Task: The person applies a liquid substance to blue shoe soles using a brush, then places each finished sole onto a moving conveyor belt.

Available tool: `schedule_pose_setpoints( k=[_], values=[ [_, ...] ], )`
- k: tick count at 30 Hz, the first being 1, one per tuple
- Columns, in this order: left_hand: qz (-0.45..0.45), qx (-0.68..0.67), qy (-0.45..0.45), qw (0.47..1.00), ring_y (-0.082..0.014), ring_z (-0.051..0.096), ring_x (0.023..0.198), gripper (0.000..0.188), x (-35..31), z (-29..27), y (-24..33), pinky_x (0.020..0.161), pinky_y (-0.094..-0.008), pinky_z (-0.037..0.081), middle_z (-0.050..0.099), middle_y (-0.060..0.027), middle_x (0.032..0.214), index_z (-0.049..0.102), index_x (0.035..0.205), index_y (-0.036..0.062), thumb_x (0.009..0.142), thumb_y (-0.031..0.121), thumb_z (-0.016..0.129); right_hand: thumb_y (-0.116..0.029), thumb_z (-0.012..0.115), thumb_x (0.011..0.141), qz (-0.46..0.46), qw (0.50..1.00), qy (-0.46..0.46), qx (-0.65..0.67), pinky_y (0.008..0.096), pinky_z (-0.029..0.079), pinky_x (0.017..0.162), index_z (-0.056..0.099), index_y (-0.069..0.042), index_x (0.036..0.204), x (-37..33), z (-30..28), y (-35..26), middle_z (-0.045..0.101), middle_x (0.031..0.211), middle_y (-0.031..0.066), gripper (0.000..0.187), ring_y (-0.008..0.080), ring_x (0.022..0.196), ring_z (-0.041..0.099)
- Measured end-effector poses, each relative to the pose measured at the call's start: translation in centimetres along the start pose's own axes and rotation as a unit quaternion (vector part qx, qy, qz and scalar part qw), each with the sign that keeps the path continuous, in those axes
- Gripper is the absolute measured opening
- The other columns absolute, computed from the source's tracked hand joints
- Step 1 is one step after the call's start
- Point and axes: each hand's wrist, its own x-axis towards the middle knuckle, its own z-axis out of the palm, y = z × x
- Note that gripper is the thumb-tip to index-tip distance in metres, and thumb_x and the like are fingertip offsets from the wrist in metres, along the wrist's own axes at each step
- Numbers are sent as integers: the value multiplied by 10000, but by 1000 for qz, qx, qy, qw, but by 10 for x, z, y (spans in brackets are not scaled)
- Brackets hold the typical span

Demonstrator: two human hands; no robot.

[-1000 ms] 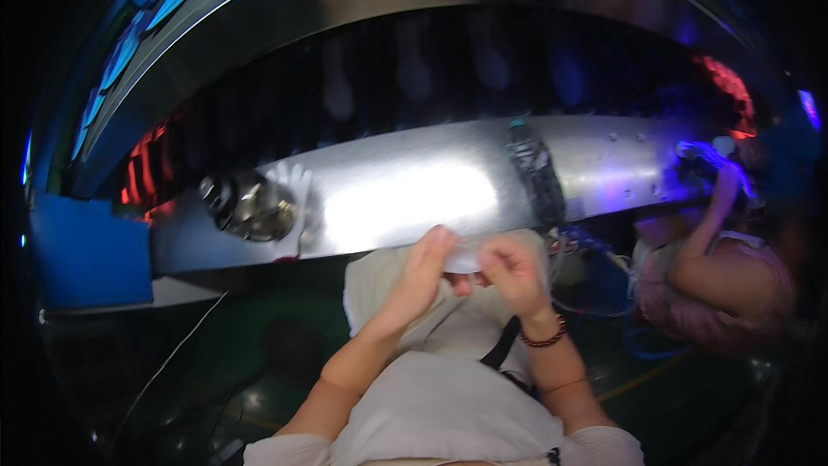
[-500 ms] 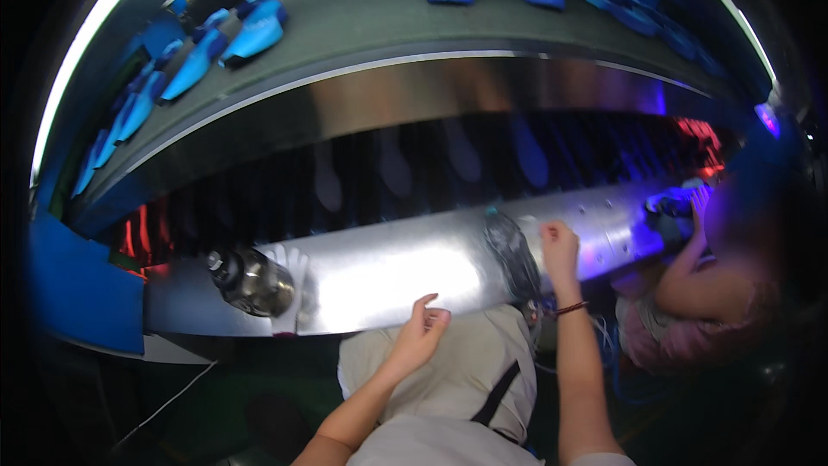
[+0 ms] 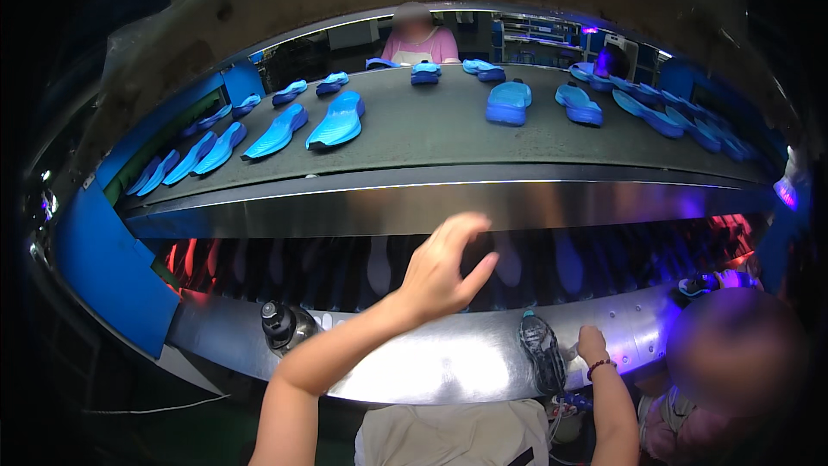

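My left hand is raised in front of the upper conveyor's metal front, above the dark lower channel. Its fingers are curved and the thumb stands apart, with nothing between them. Low on the right, my right hand rests by the metal ledge, fingers curled in; whether a small thing is in them is hidden. Just left of it a black shoe upper lies on the ledge, its toe pointing away from its turquoise-tipped end. Pairs of blue shoe soles sit on the upper conveyor.
A dark bottle with a black cap stands on the ledge's left, near a partly hidden white glove. Pale sole shapes show in the lower channel, glowing red at both ends. A co-worker sits close on the right; another person is across.
My left hand has risen from above my lap and gone forward past the ledge. My right hand stays curled beside the shoe upper. The view has tilted up, showing more of the conveyor.
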Motion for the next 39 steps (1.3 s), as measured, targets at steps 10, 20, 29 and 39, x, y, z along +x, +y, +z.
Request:
schedule_pose_setpoints(
  k=[10,20,29,39],
  values=[
    [-51,212,12,976,-376,306,1241,677,170,61,-86,1015,-422,294,234,-218,1392,279,1333,32,777,250,596,-156,633,797,-38,793,-108,599,250,489,572,582,-11,911,-78,-17,-65,633,763,79,191,143,646,597],
    [-90,365,-71,924,-323,343,1217,752,186,93,-102,985,-410,317,274,-128,1398,218,1383,90,776,358,572,-626,502,768,299,301,-126,897,262,407,498,543,-78,876,-168,62,-67,599,801,79,560,179,608,526],
    [25,374,23,927,-273,487,943,279,176,73,-85,799,-389,405,545,-108,943,607,815,31,706,281,670,-721,472,710,322,208,-45,922,263,362,495,533,-59,821,-141,84,-52,553,802,78,674,181,592,471],
    [-280,-534,272,750,-218,512,1027,477,20,34,-14,890,-348,413,512,-140,1120,363,1248,18,812,133,518,-583,517,768,371,230,-49,899,251,347,463,534,-85,768,-142,97,-39,558,716,52,498,164,553,471]
  ],
)
